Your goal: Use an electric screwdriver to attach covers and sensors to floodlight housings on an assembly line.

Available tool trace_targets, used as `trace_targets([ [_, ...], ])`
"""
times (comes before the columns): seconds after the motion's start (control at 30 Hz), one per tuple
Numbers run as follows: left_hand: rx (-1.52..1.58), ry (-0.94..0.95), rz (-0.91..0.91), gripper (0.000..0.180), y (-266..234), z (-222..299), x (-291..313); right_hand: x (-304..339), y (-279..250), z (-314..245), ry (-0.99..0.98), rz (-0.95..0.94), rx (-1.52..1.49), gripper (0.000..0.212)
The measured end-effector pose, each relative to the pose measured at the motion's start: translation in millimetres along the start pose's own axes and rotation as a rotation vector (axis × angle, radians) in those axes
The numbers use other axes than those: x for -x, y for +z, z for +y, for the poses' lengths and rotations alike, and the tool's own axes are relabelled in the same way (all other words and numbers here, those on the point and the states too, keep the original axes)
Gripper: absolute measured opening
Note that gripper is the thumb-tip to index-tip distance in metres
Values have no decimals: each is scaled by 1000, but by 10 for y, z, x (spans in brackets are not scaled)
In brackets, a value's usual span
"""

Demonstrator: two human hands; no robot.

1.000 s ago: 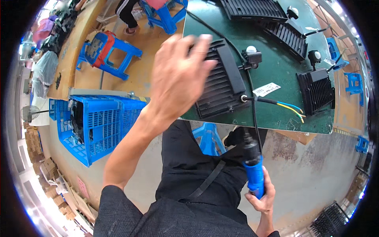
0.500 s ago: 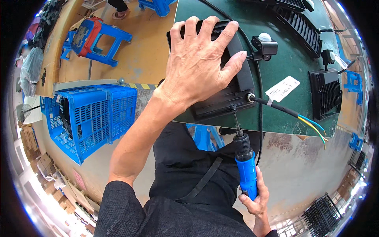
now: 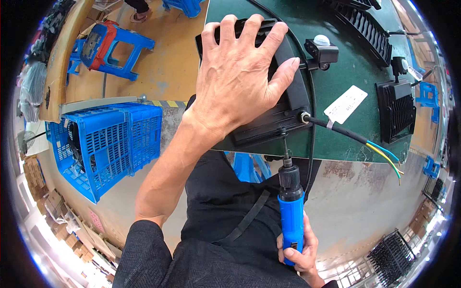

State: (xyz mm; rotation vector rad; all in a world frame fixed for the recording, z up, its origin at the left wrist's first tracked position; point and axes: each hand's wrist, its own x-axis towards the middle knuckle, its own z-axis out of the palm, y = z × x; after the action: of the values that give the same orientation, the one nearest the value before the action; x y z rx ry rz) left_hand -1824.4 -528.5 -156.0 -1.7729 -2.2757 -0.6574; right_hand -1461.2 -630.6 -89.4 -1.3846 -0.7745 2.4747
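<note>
My left hand lies spread over the back of a black floodlight, pressing on it at the near edge of the green table. In my right hand is a blue and black electric screwdriver, held below the table edge with its bit pointing away from me. The bit's tip meets a small fitting on the floodlight's near side. A motion sensor with a white dome sticks out at the right of the lamp. From its near right corner runs a black cable with bare coloured wires and a white tag.
More black floodlights lie on the green table to the right and far right. A blue plastic crate stands at the left, beyond it a blue stool with red on it. Another person's foot shows at the far left.
The screwdriver and my right hand have swung a little left and toward me; the tool now points straighter at the lamp. My left hand stays spread on the floodlight.
</note>
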Motion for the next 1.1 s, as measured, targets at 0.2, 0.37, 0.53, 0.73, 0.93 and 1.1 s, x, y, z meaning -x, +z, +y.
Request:
trace_targets([
  [0.2, 9, 5, -5, 55, -25, 10, -33, -10, -77, 69, -176, 124, 430, 96],
  [0.37, 20, 12, -16, 55, -25, -26, -9, 14, -69, -401, -19, 169, 302, 99],
  [0.53, 9, -19, 5, 57, 4, 2, -11, 107, -221, -581, -158, 155, 718, 105],
  [0.73, -6, -46, -5, 58, -38, 59, -39, -228, -273, -93, -536, 75, 1024, 97],
  [0.93, 13, -56, -19, 57, -37, 20, -46, -113, -475, -28, -339, 25, 713, 100],
  [1.1, 8, -47, -11, 56, -11, 40, -62, -122, -281, -44, -108, 60, 171, 101],
])
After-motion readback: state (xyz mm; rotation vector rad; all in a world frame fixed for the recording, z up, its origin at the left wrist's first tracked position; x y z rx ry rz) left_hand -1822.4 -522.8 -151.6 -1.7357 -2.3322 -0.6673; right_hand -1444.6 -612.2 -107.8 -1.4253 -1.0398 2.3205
